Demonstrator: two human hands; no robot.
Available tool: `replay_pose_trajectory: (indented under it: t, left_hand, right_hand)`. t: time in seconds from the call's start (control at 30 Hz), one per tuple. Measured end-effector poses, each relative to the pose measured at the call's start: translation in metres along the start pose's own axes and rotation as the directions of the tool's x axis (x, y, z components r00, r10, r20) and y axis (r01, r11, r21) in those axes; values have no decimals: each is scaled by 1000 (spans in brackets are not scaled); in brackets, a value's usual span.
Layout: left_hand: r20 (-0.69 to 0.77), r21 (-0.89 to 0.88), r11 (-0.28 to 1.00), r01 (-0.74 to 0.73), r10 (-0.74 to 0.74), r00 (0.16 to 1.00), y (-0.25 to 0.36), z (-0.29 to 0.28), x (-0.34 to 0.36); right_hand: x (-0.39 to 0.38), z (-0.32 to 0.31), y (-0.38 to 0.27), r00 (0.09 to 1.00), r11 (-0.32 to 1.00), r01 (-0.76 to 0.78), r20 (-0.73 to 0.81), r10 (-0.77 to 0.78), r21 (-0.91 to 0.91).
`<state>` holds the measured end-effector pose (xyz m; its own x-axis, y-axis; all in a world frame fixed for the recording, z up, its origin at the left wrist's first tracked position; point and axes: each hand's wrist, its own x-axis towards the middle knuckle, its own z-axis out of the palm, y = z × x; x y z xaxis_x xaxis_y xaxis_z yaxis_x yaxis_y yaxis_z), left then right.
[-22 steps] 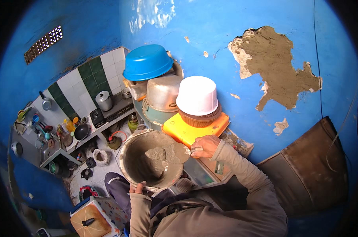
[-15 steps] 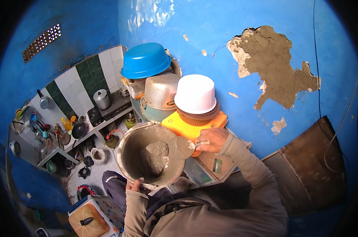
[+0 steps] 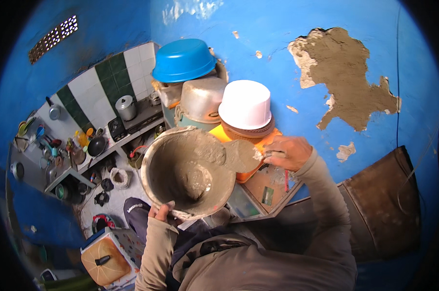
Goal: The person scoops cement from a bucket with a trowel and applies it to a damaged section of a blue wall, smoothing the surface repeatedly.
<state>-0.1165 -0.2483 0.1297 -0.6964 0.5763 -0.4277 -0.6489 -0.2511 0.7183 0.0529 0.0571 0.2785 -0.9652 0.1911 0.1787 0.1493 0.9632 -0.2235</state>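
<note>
My left hand (image 3: 163,212) grips the near rim of a mortar-crusted bucket (image 3: 164,167), its thumb over the edge. Wet grey mortar (image 3: 196,180) lies in the bottom. In my right hand (image 3: 291,153) is the handle of a trowel (image 3: 244,156), its flat blade coated grey and reaching over the bucket's right rim. A lump of mortar (image 3: 210,151) sits at the blade's inner end, against the bucket's inside wall. On the blue wall ahead, a broken-out patch (image 3: 343,68) is covered with brown-grey mortar, ragged and pale at its left edge.
Beyond the bucket stand a white tub (image 3: 246,104) on a brown basket, a metal pot (image 3: 203,98) and an upturned blue basin (image 3: 184,60). At left is a kitchen counter with a stove (image 3: 116,129). A brown panel (image 3: 382,194) leans at right; a lidded box (image 3: 105,262) stands lower left.
My right hand has moved right and up with the trowel, drawing mortar up the bucket's right side. The bucket is tilted more and shifted slightly up. The view has shifted a little.
</note>
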Motion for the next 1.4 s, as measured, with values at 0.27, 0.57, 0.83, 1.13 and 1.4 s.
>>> replay_pose_trajectory:
  t: [0.27,0.57,0.83,1.13,1.4]
  left_hand:
    - [-17,83,995,55,-54,998,22,31,-7]
    - [10,29,998,58,-59,998,27,38,-3]
    - [103,35,999,27,-31,994,38,53,8]
    - [175,33,999,5,-10,985,38,52,13]
    - [56,136,988,-71,64,996,27,26,-1]
  right_hand:
    - [4,-15,-17,997,997,-76,4,76,-6]
    - [14,-5,-1,994,980,-101,68,90,171]
    - [10,-43,8,980,955,-197,19,197,224]
    - [-2,-103,9,973,977,-211,-94,211,10]
    - [-4,-121,-4,994,898,-106,28,105,426]
